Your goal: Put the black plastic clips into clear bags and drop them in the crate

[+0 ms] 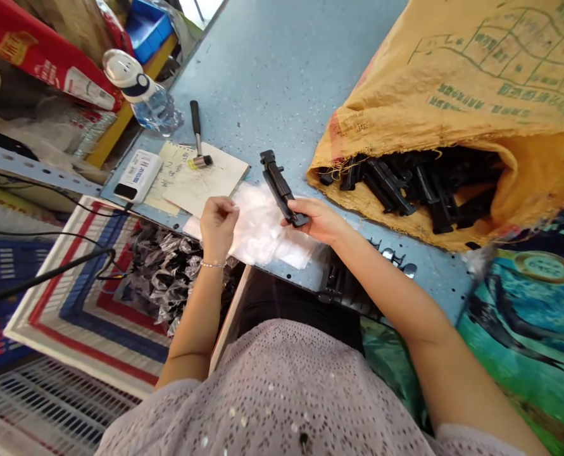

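A long black plastic part (pixel 280 187) is gripped at its lower end by my right hand (pixel 317 219), over thin white plastic bags (pixel 256 231) on the blue speckled table (pixel 253 69). My left hand (pixel 219 223) is pinched closed at the left edge of the bags; whatever its fingertips may hold is too small to make out. More black parts (pixel 390 183) fill the mouth of an orange woven sack (pixel 405 120) on the right. Beneath my right forearm, other black parts (pixel 341 278) lie along the table's front edge.
A hammer (pixel 196 126) rests on cardboard (pixel 215 177) at the left, near a white device (pixel 139 176) and a water bottle (pixel 149 101). Below stands a striped basket (pixel 73 304) beside wrapped black pieces (pixel 168 272). A colourful bag (pixel 523 329) is at the right.
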{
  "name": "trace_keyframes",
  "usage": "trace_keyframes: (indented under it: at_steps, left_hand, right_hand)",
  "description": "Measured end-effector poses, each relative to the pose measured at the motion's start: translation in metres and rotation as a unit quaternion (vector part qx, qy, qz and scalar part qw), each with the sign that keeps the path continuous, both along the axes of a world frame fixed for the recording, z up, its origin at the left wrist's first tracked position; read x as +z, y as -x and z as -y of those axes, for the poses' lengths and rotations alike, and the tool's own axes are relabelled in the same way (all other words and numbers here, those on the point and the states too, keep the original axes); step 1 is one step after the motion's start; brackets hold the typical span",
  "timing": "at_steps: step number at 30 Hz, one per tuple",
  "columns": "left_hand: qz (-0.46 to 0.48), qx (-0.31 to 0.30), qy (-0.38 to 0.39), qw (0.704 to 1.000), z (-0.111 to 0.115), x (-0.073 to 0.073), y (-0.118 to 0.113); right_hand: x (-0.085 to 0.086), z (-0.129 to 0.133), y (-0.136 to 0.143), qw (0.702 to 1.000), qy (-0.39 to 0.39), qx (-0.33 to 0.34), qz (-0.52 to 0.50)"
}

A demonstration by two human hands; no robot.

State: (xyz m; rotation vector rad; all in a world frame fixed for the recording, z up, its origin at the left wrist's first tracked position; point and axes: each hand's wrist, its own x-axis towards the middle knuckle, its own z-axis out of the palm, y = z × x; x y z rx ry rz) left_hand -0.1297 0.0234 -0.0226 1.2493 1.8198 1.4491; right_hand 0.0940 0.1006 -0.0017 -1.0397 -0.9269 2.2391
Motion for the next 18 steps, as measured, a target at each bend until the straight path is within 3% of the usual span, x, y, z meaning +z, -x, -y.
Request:
trace_keyframes:
  at_steps: [3,6,8,9,11,13,15,18]
  left_hand:
    - [-0.181,-0.062,0.032,0.981,0.001,0.001,0.008]
    - [-0.189,-0.089,0.035,0.977,-0.003,-0.002,0.013]
    - [-0.167,-0.095,0.024,0.981,-0.003,-0.004,0.014]
    - [-0.164,-0.103,0.02,0.981,-0.001,-0.004,0.013]
    - [-0.182,-0.132,0.006,0.974,0.009,-0.005,0.006]
    - [-0.212,-0.184,-0.02,0.96,0.024,-0.007,-0.006]
    - [-0.241,-0.241,-0.04,0.939,0.039,-0.01,-0.018]
    - [-0.268,-0.222,-0.042,0.937,0.053,-0.013,-0.027]
  right_hand:
    - [0.007,0.009,-0.012,0.99,-0.129,0.021,0.05]
    - [0.014,0.019,-0.021,0.943,-0.288,0.113,0.125]
    - [0.015,0.022,-0.022,0.917,-0.315,0.173,0.174]
    - [0.014,0.023,-0.021,0.919,-0.295,0.182,0.187]
    - [0.01,0.022,-0.017,0.952,-0.195,0.162,0.171]
    - [0.007,0.019,-0.01,0.987,-0.056,0.12,0.094]
    - [0.004,0.016,-0.002,0.996,0.058,0.06,0.01]
    - [0.003,0.018,0.007,0.995,0.092,-0.008,-0.04]
